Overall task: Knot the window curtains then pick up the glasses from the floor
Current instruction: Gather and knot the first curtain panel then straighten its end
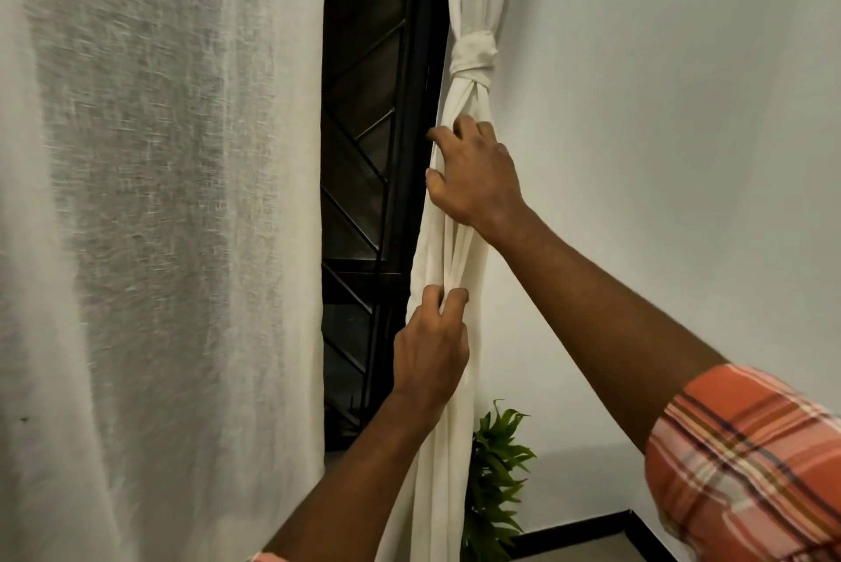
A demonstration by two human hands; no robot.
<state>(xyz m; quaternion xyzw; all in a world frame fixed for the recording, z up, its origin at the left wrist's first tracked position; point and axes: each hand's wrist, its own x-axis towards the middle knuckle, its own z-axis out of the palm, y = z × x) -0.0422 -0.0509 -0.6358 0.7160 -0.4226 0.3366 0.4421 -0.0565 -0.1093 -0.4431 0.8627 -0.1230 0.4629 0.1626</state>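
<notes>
Plaid cloth in orange, white and dark stripes fills the lower right corner: the sleeve (746, 470) of the right arm, whose bare forearm runs up and left toward the middle of the frame. From the bottom edge, a little left of centre, the other bare forearm rises to the left hand (430, 352), just below centre. Its thumb and curled fingers pinch a narrow fold of the right-hand curtain (439, 252), fingertips close together on the cloth. Above it, the right hand (475, 177) grips the same gathered curtain, fingers curled round its left edge and the thumb lying against the fabric below them. The 2 hands are apart, with a taut run of folds between them. This white curtain hangs as a narrow bunch just right of centre, tied into 1 thick knot (473, 58) in the upper middle of the frame, just above the right hand. The left curtain (159, 243), a broad, loosely woven white sheet, covers the whole left part of the picture and hangs unknotted. Between the 2 curtains shows a dark window (368, 152) with black diagonal bars. Low and right of centre, green leaves of a plant (493, 484) stick out from behind the knotted curtain. A pale wall (682, 106) fills the right side, with a black skirting (587, 529) along its foot.
</notes>
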